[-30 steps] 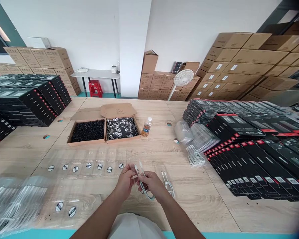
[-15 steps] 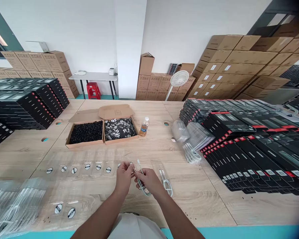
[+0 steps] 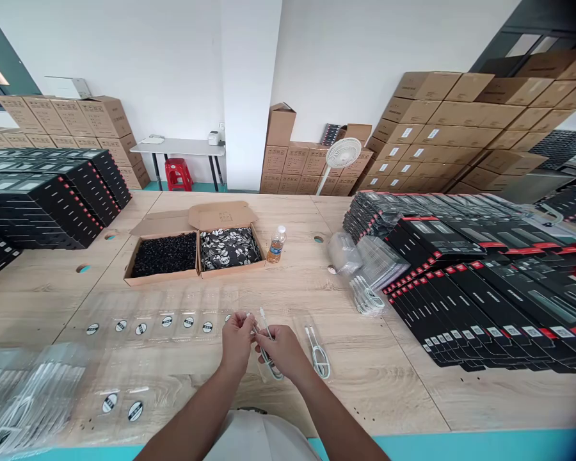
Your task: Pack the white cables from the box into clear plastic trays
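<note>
Both of my hands meet over the near middle of the wooden table (image 3: 413, 384). My left hand (image 3: 235, 342) pinches one end of a coiled white cable (image 3: 267, 355), its fingers closed on the plug. My right hand (image 3: 283, 349) grips the coil of the same cable, and one connector sticks up between the hands. A second coiled white cable (image 3: 318, 352) in clear wrapping lies on the table just right of my right hand. A row of clear plastic trays with round black-and-white stickers (image 3: 166, 320) lies to the left of my hands.
An open cardboard box (image 3: 196, 250) of small black parts stands beyond my hands, with a water bottle (image 3: 276, 244) beside it. Black retail boxes (image 3: 484, 282) are stacked at right and black retail boxes (image 3: 48, 192) at left. Clear bags with cables (image 3: 367, 282) lie mid-right. Brown cartons and a fan (image 3: 338, 157) line the back wall.
My hands have stayed together on the cable, shifting slightly left and away from me as the view tilted; the grip looks the same.
</note>
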A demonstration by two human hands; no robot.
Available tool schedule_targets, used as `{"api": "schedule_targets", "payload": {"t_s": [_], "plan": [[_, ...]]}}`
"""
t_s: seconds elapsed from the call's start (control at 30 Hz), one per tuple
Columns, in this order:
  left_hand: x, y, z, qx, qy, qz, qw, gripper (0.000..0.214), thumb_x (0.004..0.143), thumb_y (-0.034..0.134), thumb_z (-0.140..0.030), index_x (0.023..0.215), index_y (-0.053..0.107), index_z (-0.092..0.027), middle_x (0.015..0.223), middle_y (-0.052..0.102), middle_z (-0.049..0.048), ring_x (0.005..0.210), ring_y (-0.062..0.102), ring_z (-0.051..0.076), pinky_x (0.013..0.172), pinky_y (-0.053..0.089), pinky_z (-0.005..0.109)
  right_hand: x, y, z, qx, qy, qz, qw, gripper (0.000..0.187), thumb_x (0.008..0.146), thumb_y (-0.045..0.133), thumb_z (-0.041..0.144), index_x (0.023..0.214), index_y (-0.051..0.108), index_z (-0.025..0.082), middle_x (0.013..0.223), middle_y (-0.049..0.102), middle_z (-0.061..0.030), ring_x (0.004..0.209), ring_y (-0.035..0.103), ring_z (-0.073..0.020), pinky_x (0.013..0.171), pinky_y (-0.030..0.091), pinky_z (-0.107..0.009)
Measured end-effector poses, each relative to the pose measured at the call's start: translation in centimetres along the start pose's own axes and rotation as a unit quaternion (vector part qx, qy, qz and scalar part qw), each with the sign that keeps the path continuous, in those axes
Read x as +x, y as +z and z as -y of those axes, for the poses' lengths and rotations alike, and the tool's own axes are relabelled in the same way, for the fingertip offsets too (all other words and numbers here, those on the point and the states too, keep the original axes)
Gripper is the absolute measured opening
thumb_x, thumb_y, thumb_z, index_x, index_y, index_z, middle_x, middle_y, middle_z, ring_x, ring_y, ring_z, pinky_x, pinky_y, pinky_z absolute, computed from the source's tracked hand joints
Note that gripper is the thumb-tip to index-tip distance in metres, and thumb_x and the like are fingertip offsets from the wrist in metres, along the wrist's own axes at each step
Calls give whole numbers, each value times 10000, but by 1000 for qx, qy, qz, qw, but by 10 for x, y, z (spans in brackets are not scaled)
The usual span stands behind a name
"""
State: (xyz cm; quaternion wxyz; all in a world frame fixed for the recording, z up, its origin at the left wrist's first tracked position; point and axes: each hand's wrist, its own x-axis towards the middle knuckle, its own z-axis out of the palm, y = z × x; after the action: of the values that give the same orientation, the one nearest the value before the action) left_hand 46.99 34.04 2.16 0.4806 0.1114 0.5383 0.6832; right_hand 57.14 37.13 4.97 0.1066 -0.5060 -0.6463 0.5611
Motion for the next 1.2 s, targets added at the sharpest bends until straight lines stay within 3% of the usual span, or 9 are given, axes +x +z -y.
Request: {"api": "schedule_targets", "payload": {"t_s": [0.17, 0.33, 0.53, 0.67, 0.87, 1.07, 1.2], "plan": [[1, 1, -4, -24, -25, -11, 999, 313, 654, 688, -402, 701, 452, -201, 566, 531, -56, 465, 543, 111, 416, 380, 205, 3, 5, 3, -100, -20, -39, 994, 162, 803, 578, 279, 678, 616, 183, 662, 699, -42, 583, 649, -152, 549, 379, -230], [0, 0, -15, -31, -46, 13, 998, 326, 631, 726, -393, 740, 492, -194, 608, 561, -39, 541, 576, 123, 494, 444, 231, 0, 3, 7, -156, -55, -49, 985, 184, 868, 511, 293, 746, 608, 196, 735, 711, -43, 604, 637, -151, 566, 355, -232], [-4, 5, -35, -13, -10, 60, 998, 290, 645, 746, -365, 786, 549, -204, 666, 580, -43, 639, 584, 112, 640, 494, 255, -17, -9, 22, -350, -103, -150, 919, 248, 945, 417, 361, 829, 586, 221, 743, 687, -56, 673, 601, -191, 576, 284, -273], [-7, 9, -41, -35, 3, 67, 997, 259, 653, 753, -340, 768, 567, -200, 676, 578, -44, 633, 568, 98, 680, 512, 273, -20, -20, 24, -343, -168, -217, 898, 249, 912, 491, 356, 735, 595, 215, 826, 664, -66, 829, 574, -205, 676, 332, -273], [-10, 9, -46, -102, -34, 82, 991, 290, 635, 784, -336, 779, 577, -193, 943, 687, 56, 972, 636, 215, 810, 515, 353, -13, -32, 19, -295, -186, -184, 919, 342, 935, 433, 359, 670, 584, 205, 699, 610, -28, 666, 536, -156, 610, 317, -256], [-11, 9, -50, -114, -60, 96, 987, 375, 619, 801, -332, 919, 630, -184, 890, 715, 69, 830, 672, 204, 808, 519, 382, -12, -34, 21, -302, -222, -148, 915, 335, 969, 350, 297, 744, 582, 208, 781, 616, -24, 706, 541, -145, 629, 335, -241], [-14, 10, -53, -107, -71, 99, 987, 335, 607, 804, -302, 878, 673, -153, 819, 706, 60, 747, 649, 170, 766, 522, 345, -13, -35, 24, -366, -227, -130, 893, 308, 975, 361, 284, 771, 579, 207, 780, 607, -22, 709, 541, -146, 619, 324, -248]]}}
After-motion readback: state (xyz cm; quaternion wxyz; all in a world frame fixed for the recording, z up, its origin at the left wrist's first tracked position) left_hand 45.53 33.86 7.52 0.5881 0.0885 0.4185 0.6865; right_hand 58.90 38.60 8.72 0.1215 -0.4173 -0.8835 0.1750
